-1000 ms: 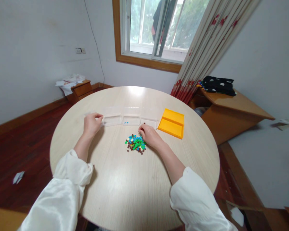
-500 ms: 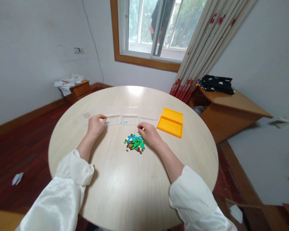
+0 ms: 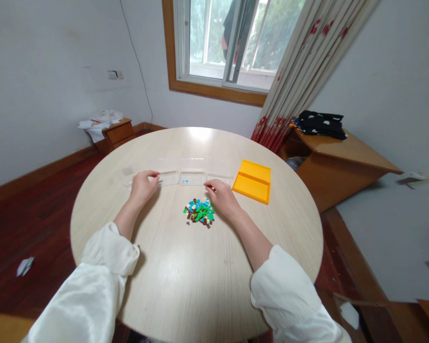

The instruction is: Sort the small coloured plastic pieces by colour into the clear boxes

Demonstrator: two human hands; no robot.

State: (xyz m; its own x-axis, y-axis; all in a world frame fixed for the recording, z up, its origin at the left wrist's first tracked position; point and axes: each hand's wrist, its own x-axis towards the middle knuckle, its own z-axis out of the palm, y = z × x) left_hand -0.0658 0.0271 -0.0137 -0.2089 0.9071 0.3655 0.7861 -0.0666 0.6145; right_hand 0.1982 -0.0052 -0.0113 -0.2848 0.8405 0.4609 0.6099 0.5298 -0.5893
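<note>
A pile of small green, blue, brown and cream pieces [image 3: 200,212] lies on the round table [image 3: 178,267]. Beyond it stands a row of clear boxes; the middle box [image 3: 192,178] holds a few small blue pieces. My left hand [image 3: 145,185] is closed at the near edge of the left clear box [image 3: 168,178], fingertips pinched together. Just above the pile, near the right clear box [image 3: 219,179], my right hand [image 3: 221,194] pinches something too small to make out.
An open yellow case [image 3: 252,182] lies right of the clear boxes. Behind the table are a window [image 3: 232,43] and a curtain [image 3: 300,62]. A wooden cabinet [image 3: 346,155] with dark cloth on it stands at the right.
My right hand has moved slightly up, toward the clear boxes and away from the pile. My left hand has hardly moved.
</note>
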